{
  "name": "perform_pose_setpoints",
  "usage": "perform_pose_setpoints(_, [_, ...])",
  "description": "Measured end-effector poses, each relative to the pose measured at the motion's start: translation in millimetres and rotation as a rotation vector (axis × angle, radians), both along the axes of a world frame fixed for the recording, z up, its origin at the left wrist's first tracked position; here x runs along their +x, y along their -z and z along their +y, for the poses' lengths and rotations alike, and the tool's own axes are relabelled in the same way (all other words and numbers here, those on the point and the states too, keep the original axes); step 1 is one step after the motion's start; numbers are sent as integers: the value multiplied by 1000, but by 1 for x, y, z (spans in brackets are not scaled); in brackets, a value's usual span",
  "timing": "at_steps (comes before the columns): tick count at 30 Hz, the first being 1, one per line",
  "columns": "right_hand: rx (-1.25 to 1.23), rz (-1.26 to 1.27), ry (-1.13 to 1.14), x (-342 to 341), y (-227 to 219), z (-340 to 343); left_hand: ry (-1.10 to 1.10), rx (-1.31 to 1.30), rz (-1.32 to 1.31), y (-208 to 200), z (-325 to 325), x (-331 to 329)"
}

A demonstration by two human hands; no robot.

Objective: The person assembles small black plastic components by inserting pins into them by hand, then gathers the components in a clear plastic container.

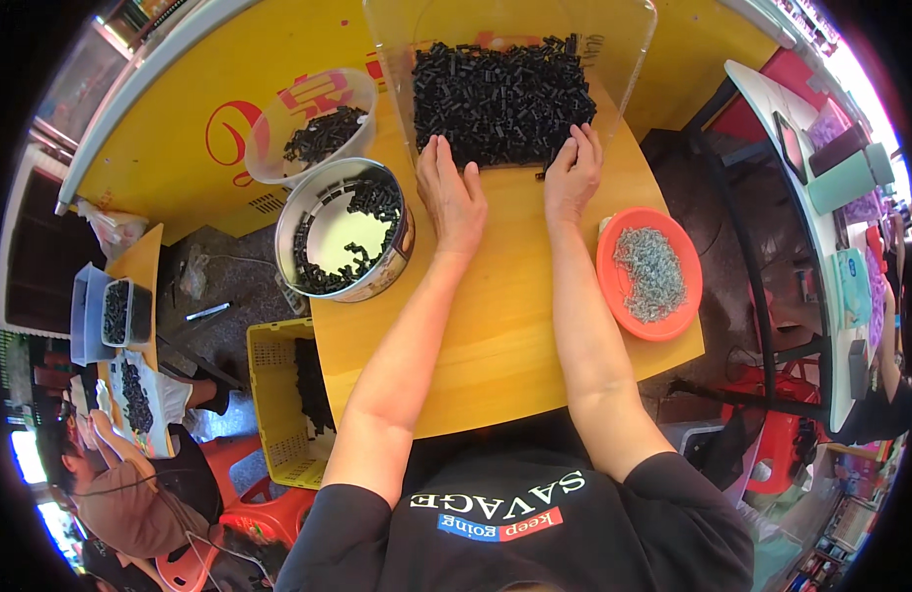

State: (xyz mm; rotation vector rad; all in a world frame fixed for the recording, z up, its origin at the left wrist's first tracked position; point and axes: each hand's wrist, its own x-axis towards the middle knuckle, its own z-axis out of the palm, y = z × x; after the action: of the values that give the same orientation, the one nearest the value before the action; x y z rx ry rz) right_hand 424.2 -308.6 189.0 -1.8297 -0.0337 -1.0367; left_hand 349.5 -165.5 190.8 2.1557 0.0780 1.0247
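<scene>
A clear plastic bin (629,84) at the far side of the table holds a heap of small black plastic pieces (500,99). My left hand (452,197) rests at the bin's near left corner, fingers stretched out and thumb apart. At its near right corner is my right hand (574,176), also with extended fingers. Neither hand has anything visible in its grasp. One loose black piece (541,176) lies beside my right thumb. Left of my left forearm stands a round tin (405,252) with more black pieces inside. An orange-red bowl (665,219) of small silvery metal pieces (651,274) sits right of my right forearm.
Behind the tin is a translucent tub (362,87) with black pieces. A yellow crate (268,395) stands below the table's left edge. Another person (140,493) sits at the lower left near a side table with black pieces. A white table (839,237) with goods stands at right.
</scene>
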Motion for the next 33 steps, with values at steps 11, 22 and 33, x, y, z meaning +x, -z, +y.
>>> perform_pose_setpoints(11, [-55,93,193,6,12,-8,-106,15,-4,6,2,0])
perform_pose_setpoints(22, [-57,110,192,7,13,-6,-62,-95,41,6,4,0])
perform_pose_setpoints(33, [126,60,55,1,2,-3,-83,10,-41,4,5,-1])
